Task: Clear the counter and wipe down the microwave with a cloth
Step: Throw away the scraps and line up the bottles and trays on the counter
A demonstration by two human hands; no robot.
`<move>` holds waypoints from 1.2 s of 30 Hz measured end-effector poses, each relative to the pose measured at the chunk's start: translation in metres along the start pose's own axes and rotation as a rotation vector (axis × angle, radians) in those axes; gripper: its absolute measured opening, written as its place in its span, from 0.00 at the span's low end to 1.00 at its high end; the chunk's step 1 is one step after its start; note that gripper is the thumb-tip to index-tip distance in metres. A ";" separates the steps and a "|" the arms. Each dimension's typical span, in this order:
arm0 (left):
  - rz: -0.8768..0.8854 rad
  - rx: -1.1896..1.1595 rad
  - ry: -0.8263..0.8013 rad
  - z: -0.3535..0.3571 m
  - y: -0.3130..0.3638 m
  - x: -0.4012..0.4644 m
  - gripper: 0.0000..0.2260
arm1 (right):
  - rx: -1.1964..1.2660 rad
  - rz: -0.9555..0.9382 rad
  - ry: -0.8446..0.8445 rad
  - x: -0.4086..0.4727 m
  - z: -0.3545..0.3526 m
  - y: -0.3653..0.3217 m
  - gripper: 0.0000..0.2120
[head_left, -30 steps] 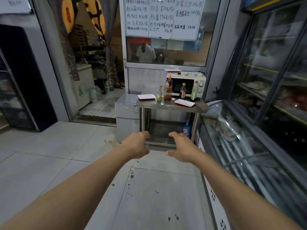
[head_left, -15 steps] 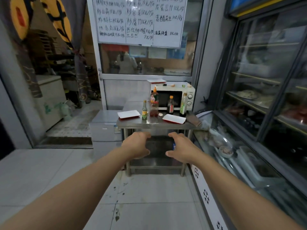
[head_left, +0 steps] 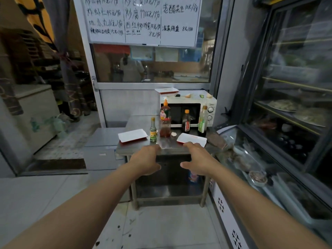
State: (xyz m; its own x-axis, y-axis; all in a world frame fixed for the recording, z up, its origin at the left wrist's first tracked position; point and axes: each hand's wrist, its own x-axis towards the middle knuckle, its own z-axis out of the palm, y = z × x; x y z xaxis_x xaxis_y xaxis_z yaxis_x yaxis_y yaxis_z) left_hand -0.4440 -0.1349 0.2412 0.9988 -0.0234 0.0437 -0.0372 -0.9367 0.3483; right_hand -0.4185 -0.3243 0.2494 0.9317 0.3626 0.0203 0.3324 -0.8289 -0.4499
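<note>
Head camera: A person is closing in on a stainless steel counter (head_left: 167,147), which is looming far larger than it did a second ago, when it was standing well across the tiled floor. Both arms are reaching forward; the left hand (head_left: 146,159) and right hand (head_left: 196,159) are hanging loosely curled and holding nothing. Just beyond the right fingertips a white tray (head_left: 191,139) is lying on the counter; a second white tray (head_left: 132,135) is sitting past the left fingertips, to their outer side. Between and beyond the two hands are standing a small green-labelled bottle (head_left: 153,129), a tall red sauce bottle (head_left: 165,118), a dark sauce bottle (head_left: 186,121) and a pale green-labelled bottle (head_left: 202,119), with the white microwave (head_left: 188,109) behind them, a third tray (head_left: 166,90) and food scraps resting on top. No cloth can be made out. The approach looks nearly over, so clearing is likely starting with the nearest tray, though nothing is being touched yet.
</note>
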 end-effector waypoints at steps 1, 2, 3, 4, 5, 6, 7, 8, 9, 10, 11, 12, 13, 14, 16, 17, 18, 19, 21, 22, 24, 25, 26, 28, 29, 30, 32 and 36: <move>-0.004 0.005 0.008 0.001 -0.002 0.017 0.24 | -0.003 -0.002 -0.002 0.018 -0.001 0.006 0.32; -0.008 0.013 0.014 0.002 -0.003 0.035 0.25 | -0.005 -0.004 -0.004 0.037 -0.003 0.013 0.33; -0.017 0.020 0.013 0.003 -0.005 0.054 0.26 | -0.007 -0.002 -0.009 0.056 -0.005 0.019 0.34; -0.030 0.025 0.010 0.004 -0.006 0.074 0.27 | -0.011 -0.002 -0.011 0.075 -0.008 0.026 0.34; -0.043 0.026 0.008 0.004 -0.007 0.093 0.27 | -0.014 -0.004 -0.008 0.094 -0.012 0.033 0.35; -0.056 0.028 0.005 0.004 -0.008 0.111 0.27 | -0.015 -0.008 -0.009 0.113 -0.015 0.039 0.35; -0.066 0.036 0.004 0.005 -0.010 0.130 0.27 | -0.013 -0.014 -0.016 0.131 -0.017 0.046 0.34; -0.076 0.048 0.007 0.005 -0.011 0.148 0.27 | -0.013 -0.021 -0.029 0.149 -0.019 0.052 0.34; -0.087 0.057 0.013 0.006 -0.013 0.164 0.27 | -0.014 -0.030 -0.043 0.166 -0.021 0.058 0.34; -0.097 0.063 0.017 0.007 -0.015 0.178 0.27 | -0.017 -0.037 -0.056 0.182 -0.023 0.064 0.34; -0.103 0.065 0.018 0.009 -0.017 0.192 0.26 | -0.017 -0.041 -0.065 0.197 -0.024 0.069 0.33; -0.109 0.067 0.016 0.010 -0.019 0.204 0.26 | -0.013 -0.040 -0.073 0.211 -0.025 0.073 0.33; -0.119 0.067 0.011 0.011 -0.022 0.214 0.26 | -0.005 -0.039 -0.082 0.223 -0.024 0.077 0.33; -0.133 0.061 0.007 0.013 -0.026 0.224 0.26 | 0.002 -0.042 -0.091 0.235 -0.023 0.080 0.33; -0.156 0.045 0.007 0.015 -0.034 0.242 0.26 | 0.005 -0.050 -0.108 0.255 -0.019 0.085 0.33; -0.163 0.037 0.007 0.016 -0.039 0.250 0.26 | 0.006 -0.048 -0.115 0.266 -0.017 0.087 0.33; -0.168 0.030 0.008 0.017 -0.044 0.259 0.26 | 0.007 -0.043 -0.120 0.276 -0.015 0.088 0.33; -0.173 0.023 0.008 0.018 -0.049 0.267 0.26 | 0.007 -0.037 -0.123 0.285 -0.013 0.090 0.32; -0.175 0.021 0.004 0.021 -0.059 0.282 0.25 | 0.006 -0.026 -0.130 0.303 -0.008 0.092 0.32; -0.175 0.022 -0.002 0.022 -0.064 0.289 0.25 | 0.005 -0.020 -0.136 0.311 -0.005 0.093 0.32; -0.169 0.016 -0.012 0.025 -0.075 0.304 0.25 | 0.002 -0.004 -0.151 0.327 0.002 0.094 0.32; -0.165 0.013 -0.016 0.026 -0.081 0.312 0.25 | 0.000 0.006 -0.153 0.336 0.005 0.094 0.32; -0.157 0.014 -0.020 0.027 -0.086 0.320 0.25 | -0.002 0.016 -0.150 0.344 0.009 0.095 0.32; -0.131 0.017 -0.035 0.026 -0.098 0.337 0.23 | -0.003 0.037 -0.140 0.361 0.017 0.095 0.31; -0.120 0.018 -0.042 0.026 -0.104 0.346 0.23 | -0.001 0.050 -0.137 0.370 0.020 0.096 0.31; -0.114 0.019 -0.053 0.026 -0.111 0.354 0.22 | 0.003 0.065 -0.137 0.378 0.025 0.096 0.31; -0.097 0.021 -0.073 0.025 -0.125 0.371 0.20 | 0.010 0.103 -0.138 0.394 0.033 0.097 0.31; -0.077 0.019 -0.120 0.026 -0.154 0.398 0.20 | 0.032 0.172 -0.127 0.424 0.051 0.098 0.32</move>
State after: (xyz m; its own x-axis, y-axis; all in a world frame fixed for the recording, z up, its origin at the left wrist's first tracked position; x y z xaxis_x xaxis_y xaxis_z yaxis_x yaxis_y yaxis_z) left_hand -0.0395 -0.0094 0.1803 0.9954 0.0079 -0.0952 0.0389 -0.9438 0.3283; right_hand 0.0019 -0.2301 0.1679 0.9478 0.2693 -0.1706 0.1635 -0.8700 -0.4651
